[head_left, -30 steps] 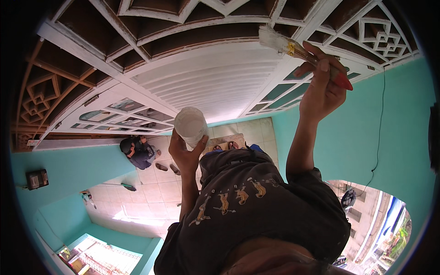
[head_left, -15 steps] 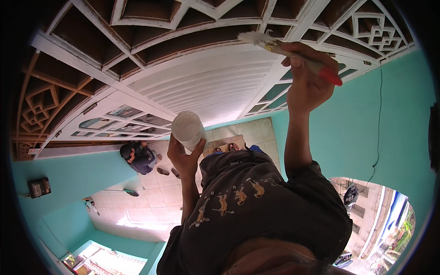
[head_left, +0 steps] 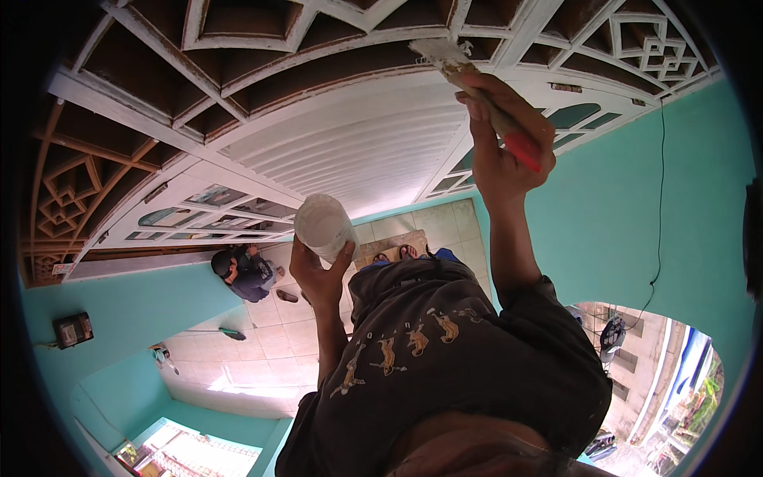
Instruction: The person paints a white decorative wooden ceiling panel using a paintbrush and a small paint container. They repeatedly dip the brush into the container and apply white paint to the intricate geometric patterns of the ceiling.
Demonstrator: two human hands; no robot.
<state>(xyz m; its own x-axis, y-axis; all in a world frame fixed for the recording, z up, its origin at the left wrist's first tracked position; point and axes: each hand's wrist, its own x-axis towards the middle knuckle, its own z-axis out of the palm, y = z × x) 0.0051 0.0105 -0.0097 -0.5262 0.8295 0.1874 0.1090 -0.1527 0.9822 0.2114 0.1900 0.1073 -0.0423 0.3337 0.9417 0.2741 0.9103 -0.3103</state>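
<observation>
My right hand (head_left: 494,176) is raised and closed around the handle of a paintbrush (head_left: 455,67) with a red handle end. The brush's whitish bristles meet a white bar of the wooden lattice (head_left: 509,49) overhead, or are very near it. Brown wood shows inside the lattice's openings, while its front bars are white. Lower and to the left, my left hand (head_left: 316,277) grips a white, paint-smeared cup (head_left: 324,221). The cup's mouth faces up and its inside looks whitish; how full it is I cannot tell.
Below the lattice is a white slatted panel (head_left: 350,143) between white window frames. Another person (head_left: 248,274) crouches on the tiled floor at left. My feet are on a brownish platform (head_left: 389,245). A cable (head_left: 662,199) hangs down the turquoise wall at right.
My right hand has shifted left and slightly up, and the brush has turned so its handle points more downward. The cup in my left hand has hardly moved.
</observation>
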